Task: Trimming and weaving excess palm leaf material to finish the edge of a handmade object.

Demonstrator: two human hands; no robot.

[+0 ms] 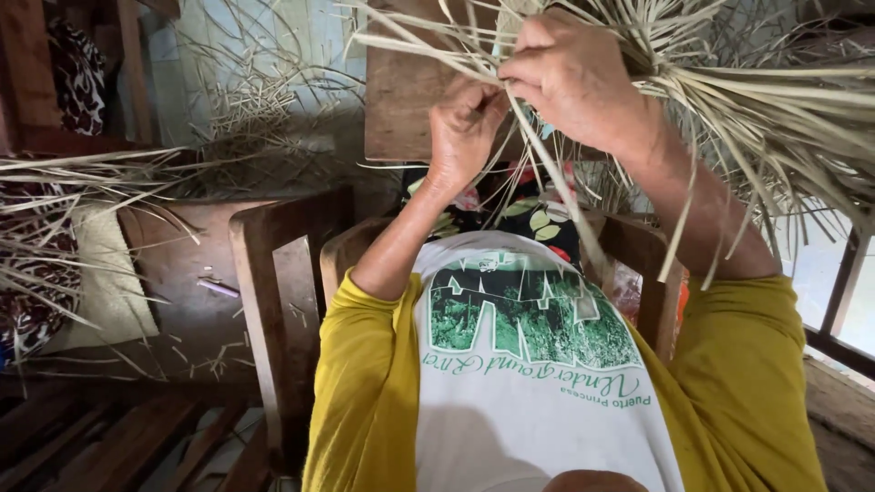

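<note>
I see left hand [465,128] pinching pale dried leaf strips [729,109] | right hand [574,77] clenched on bundle | strips seem light, springy, brittle; I'd grip near woven base

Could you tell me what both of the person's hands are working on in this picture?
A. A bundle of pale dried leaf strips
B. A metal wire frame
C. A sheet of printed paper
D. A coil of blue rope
A: the left hand and the right hand are both closed among the pale dried strips, which fan out over a wooden board.
</note>
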